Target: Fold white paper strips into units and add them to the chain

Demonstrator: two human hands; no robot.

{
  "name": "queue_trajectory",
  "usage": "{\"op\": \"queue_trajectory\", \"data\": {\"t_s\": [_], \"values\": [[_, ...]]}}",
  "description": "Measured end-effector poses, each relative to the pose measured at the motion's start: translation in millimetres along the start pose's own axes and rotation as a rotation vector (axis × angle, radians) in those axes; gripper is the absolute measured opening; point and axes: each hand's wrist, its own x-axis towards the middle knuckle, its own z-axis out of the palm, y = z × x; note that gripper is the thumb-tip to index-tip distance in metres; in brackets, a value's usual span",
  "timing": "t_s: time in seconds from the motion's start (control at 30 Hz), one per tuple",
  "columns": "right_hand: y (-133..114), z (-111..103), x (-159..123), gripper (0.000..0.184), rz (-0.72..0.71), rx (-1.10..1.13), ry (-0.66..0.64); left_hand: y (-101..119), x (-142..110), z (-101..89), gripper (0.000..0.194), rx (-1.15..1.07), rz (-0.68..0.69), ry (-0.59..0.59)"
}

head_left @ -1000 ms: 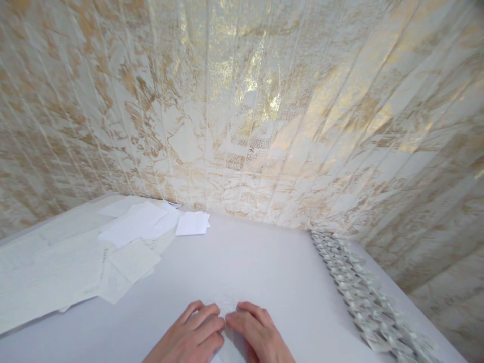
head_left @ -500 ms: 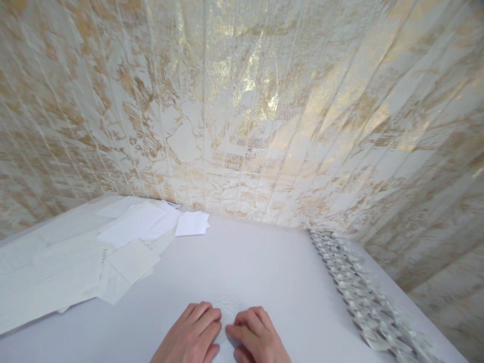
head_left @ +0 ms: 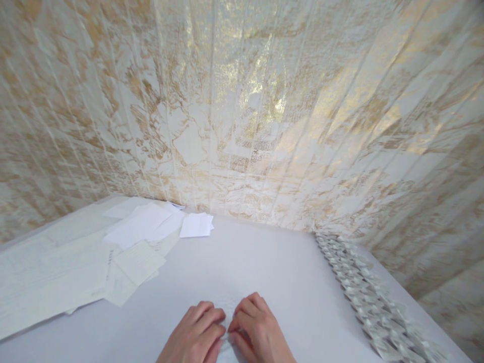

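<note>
At the bottom middle of the head view, my left hand (head_left: 198, 335) rests low over the white tabletop with its fingers bent and pressed together. Close on its right is my right hand (head_left: 260, 330), thumb and fingertips brought together in a pinch. A small piece of pale paper (head_left: 228, 347) shows in the narrow gap between the hands, and the fingers of both bear on it. Most of the paper is hidden under the fingers, so its shape cannot be made out.
Printed and blank sheets (head_left: 56, 277) lie overlapping on the left. Beside them at the back sits a small stack of white paper squares (head_left: 195, 225). Rows of folded paper pieces (head_left: 363, 297) run along the right edge. A gold-patterned curtain (head_left: 242, 111) hangs behind the table.
My right hand has risen slightly and its thumb has drawn in to the fingertips. My left hand has shifted a little rightward in view, as has the whole scene.
</note>
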Motion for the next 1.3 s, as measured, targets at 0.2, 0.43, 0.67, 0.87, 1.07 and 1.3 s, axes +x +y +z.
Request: {"op": "queue_trajectory", "data": {"t_s": [0.2,0.43,0.67,0.87,1.07,1.3], "values": [[0.7,11.5,0.4,0.026,0.083,0.047,0.035,2.4,-4.8,2.7,0.02,-0.023,-0.293,0.03],[-3.3,24.1,2.5,0.025,0.163,-0.007,0.126,10.4,2.5,0.5,0.022,-0.031,-0.438,0.038],[-2.6,18.0,0.3,0.039,0.201,0.111,0.056,12.9,4.8,-6.4,0.026,-0.086,-0.476,-0.018],[2.1,9.8,-1.8,0.047,0.195,0.154,0.04,8.2,2.5,-9.7,0.028,-0.116,-0.456,-0.067],[6.7,-1.9,-4.7,0.052,0.164,0.203,-0.006,9.5,-1.0,-6.4,0.057,-0.089,-0.317,-0.007],[11.2,5.3,-3.9,0.036,0.133,0.227,-0.04,11.7,6.9,-12.1,0.03,-0.327,-0.483,-0.064]]}}
